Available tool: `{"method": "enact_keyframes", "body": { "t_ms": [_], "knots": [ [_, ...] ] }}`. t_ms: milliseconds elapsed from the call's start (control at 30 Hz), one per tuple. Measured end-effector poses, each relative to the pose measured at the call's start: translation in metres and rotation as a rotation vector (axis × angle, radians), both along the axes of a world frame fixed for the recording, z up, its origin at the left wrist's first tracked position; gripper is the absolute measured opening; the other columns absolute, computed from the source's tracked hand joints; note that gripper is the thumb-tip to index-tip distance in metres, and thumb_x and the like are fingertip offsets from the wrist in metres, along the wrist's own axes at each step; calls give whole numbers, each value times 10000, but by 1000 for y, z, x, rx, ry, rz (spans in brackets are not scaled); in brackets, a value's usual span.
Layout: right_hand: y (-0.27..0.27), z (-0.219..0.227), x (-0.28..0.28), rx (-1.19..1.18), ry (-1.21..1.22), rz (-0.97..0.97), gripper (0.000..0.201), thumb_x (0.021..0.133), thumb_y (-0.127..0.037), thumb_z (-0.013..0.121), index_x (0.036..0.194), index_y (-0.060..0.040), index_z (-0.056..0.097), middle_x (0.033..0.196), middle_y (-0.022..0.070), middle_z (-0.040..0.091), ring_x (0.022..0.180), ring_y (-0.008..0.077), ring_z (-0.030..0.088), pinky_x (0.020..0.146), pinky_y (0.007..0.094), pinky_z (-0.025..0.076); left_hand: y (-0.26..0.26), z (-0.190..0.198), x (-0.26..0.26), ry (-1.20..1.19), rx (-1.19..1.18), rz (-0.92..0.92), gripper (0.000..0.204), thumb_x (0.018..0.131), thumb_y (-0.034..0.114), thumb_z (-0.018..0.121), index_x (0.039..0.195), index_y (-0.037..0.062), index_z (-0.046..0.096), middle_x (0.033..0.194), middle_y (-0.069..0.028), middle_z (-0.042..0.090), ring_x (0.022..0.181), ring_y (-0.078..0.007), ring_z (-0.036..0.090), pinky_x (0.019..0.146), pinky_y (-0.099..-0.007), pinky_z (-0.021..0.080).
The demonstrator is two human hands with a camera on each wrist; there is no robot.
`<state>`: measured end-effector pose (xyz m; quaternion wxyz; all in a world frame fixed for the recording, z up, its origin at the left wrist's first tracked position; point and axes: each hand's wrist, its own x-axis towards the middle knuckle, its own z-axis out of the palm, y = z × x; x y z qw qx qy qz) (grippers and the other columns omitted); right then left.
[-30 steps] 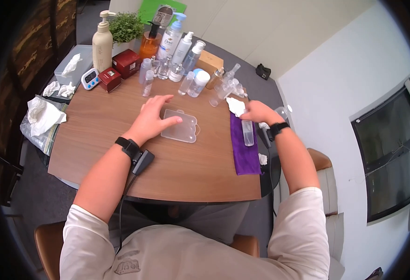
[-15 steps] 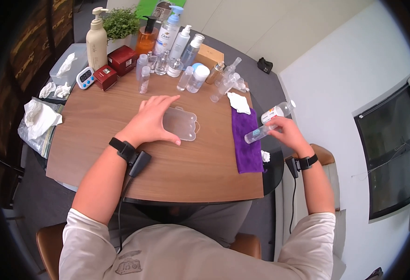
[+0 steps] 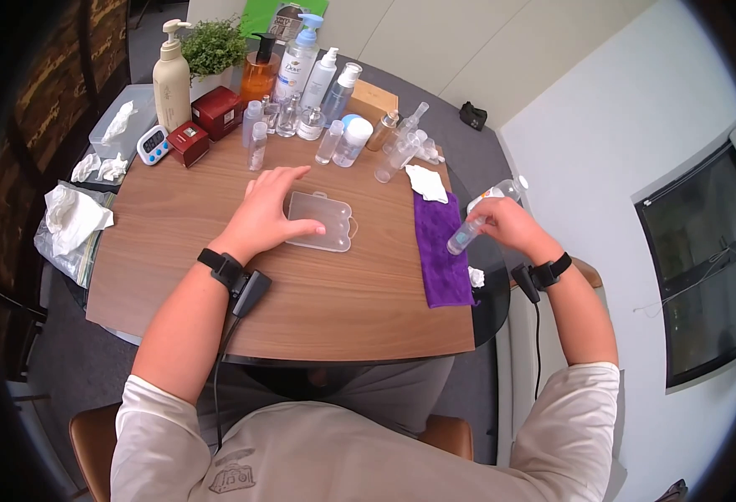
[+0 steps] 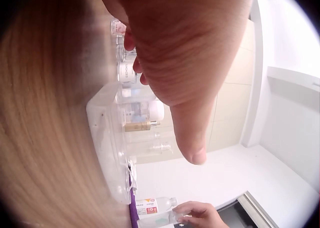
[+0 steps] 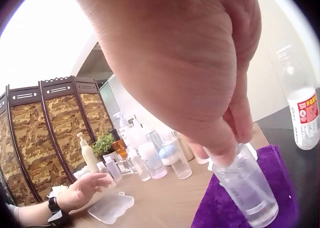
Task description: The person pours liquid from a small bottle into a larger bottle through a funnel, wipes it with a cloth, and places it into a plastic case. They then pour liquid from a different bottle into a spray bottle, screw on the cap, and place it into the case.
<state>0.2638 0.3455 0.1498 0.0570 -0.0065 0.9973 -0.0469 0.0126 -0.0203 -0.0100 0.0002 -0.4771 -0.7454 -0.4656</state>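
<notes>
My right hand (image 3: 510,224) pinches the top of a small clear bottle (image 3: 461,240) over the right part of a purple cloth (image 3: 445,272). In the right wrist view the fingers grip the bottle (image 5: 248,190) at its upper end, and its base is down at the cloth (image 5: 220,208). My left hand (image 3: 266,216) is spread, thumb out, beside a clear plastic case (image 3: 322,224) lying on the wooden table. In the left wrist view the case (image 4: 107,143) lies below the hand (image 4: 185,62); whether they touch, I cannot tell.
Behind the case stand several pump bottles (image 3: 291,77), small clear bottles (image 3: 256,147) and red boxes (image 3: 217,112). A labelled bottle (image 3: 508,189) stands right of the cloth. White tissue (image 3: 426,183) lies at the cloth's far end. A timer (image 3: 153,145) and a bag (image 3: 66,243) are at the left.
My right hand has moved right and back from the cloth's top with the small bottle, which has since tilted more upright. My left hand has shifted only slightly near the case.
</notes>
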Motion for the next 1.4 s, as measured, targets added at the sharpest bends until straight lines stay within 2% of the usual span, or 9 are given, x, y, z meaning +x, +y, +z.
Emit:
{"method": "enact_keyframes", "body": {
  "t_ms": [100,233,300,500,633,700,867,1067,1400],
  "knots": [
    [1,-3,-3,-78,105,-123,273,845,7,790,1112,-44,763,1005,139,751,922,311,711,793,404,572,1,0,0,14,5,8,994,703,537,929,1487,56,553,1403,-138,606,1336,-318,527,1151,-441,360],
    [2,-13,-9,42,89,-68,290,848,13,782,1132,-47,766,1037,147,750,914,317,709,800,403,575,-1,3,1,6,-3,-2,976,715,518,925,1491,65,544,1405,-133,607,1353,-321,523,1163,-454,356],
    [3,-17,-16,96,84,-142,274,840,-22,765,1113,-38,761,1051,162,751,983,368,708,874,442,569,0,5,2,-1,-14,-5,968,724,501,923,1499,73,532,1408,-127,607,1372,-322,519,1179,-468,346],
    [-6,-9,-37,32,75,-68,267,847,-81,737,1110,-35,759,1030,167,750,968,379,709,867,444,572,0,1,0,-8,8,12,924,750,488,910,1487,68,542,1384,-133,622,1359,-330,533,1178,-464,354],
    [-42,18,-73,15,41,8,258,847,-108,753,1096,-39,760,1020,167,754,965,375,710,854,442,575,3,-1,-1,-39,43,44,730,851,394,857,1436,50,589,1312,-146,648,1252,-317,597,1076,-433,461],
    [-59,23,-92,0,105,-1,235,849,-99,785,1078,-46,765,991,128,737,835,299,703,746,393,579,5,1,1,-88,64,50,653,885,356,836,1410,40,611,1275,-149,662,1195,-311,627,1028,-418,501],
    [-74,7,-139,154,178,52,203,868,-157,771,1068,-130,790,1046,93,771,1066,328,687,922,456,567,6,0,-1,-82,162,105,389,938,242,791,1233,5,703,1044,-123,721,961,-264,683,897,-386,547],
    [-78,2,-187,399,81,99,219,873,-145,776,1086,-180,810,1009,37,775,1118,266,632,999,440,455,6,0,-2,-78,212,115,302,944,203,780,1160,1,721,982,-116,725,898,-251,691,841,-382,555],
    [-52,-16,-203,245,200,105,225,883,-146,766,1107,-152,793,1051,61,761,1158,281,607,1042,449,417,5,2,-3,-48,198,124,178,971,193,728,1040,29,741,921,-109,718,868,-277,690,796,-405,552]
  ]
}}
